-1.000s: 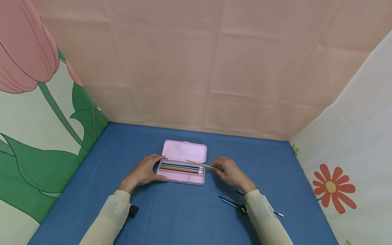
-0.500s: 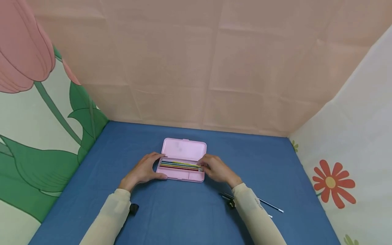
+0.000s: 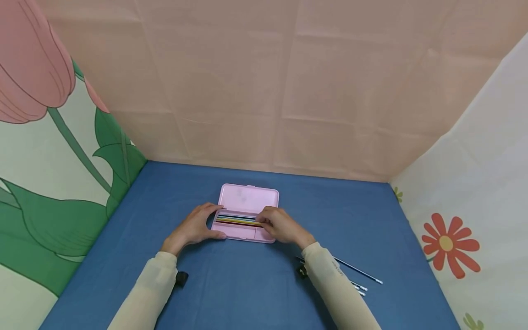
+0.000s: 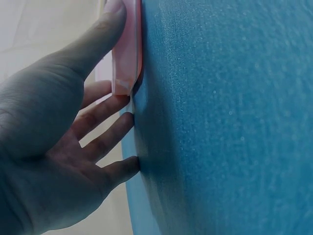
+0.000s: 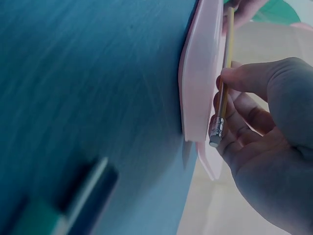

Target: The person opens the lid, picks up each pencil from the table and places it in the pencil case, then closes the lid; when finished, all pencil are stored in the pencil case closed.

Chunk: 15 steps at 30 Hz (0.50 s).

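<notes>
A pink pencil case [image 3: 237, 232] lies on the blue cloth with its lid [image 3: 248, 196] folded back. Several coloured pencils [image 3: 231, 219] lie side by side in its long compartment. My left hand [image 3: 195, 229] grips the case's left end, thumb at the front side and fingers at the back. Over the right end, my right hand [image 3: 284, 225] pinches a yellow pencil [image 5: 228, 51] between thumb and fingers. Its metal band and eraser [image 5: 216, 129] point toward the palm in the right wrist view. The right fingers hide the right ends of the pencils in the case.
Several dark pencils [image 3: 360, 270] with pale eraser ends lie on the blue cloth [image 3: 239, 284], partly under the right sleeve [image 3: 334, 279]. A beige cloth wall stands behind, with a tulip-print sheet on the left and a flower-print sheet on the right.
My right hand has carried the yellow pencil left and down, from beside the case to over its compartment. My left hand has kept its grip on the case.
</notes>
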{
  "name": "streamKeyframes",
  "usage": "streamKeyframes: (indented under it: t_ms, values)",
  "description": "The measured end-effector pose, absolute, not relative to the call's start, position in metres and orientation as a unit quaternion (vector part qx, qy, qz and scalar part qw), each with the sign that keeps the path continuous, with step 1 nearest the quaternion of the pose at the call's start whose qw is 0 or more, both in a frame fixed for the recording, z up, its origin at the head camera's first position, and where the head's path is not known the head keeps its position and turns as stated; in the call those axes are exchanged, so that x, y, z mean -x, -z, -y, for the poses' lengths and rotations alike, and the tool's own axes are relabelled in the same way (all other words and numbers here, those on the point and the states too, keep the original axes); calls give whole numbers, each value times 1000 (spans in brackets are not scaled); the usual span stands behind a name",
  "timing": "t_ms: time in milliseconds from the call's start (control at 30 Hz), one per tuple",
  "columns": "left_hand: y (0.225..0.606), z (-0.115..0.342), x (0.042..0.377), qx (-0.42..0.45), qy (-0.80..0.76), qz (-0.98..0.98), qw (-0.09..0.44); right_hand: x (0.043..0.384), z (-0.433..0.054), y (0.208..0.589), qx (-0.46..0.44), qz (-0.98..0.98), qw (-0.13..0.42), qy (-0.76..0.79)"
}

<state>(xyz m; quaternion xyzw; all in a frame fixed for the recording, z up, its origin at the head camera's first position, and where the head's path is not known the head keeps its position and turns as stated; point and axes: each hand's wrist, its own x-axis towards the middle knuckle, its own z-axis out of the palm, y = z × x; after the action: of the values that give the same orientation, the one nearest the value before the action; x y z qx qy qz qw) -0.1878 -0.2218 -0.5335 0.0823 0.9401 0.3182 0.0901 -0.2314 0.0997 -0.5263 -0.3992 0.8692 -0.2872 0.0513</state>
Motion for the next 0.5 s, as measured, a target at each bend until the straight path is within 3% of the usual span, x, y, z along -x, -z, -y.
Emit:
streamKeyframes:
  t_ms: [500]
  values:
    - [532, 222, 187, -81, -316, -940, 97, 238, -81, 531, 403, -870, 63, 278]
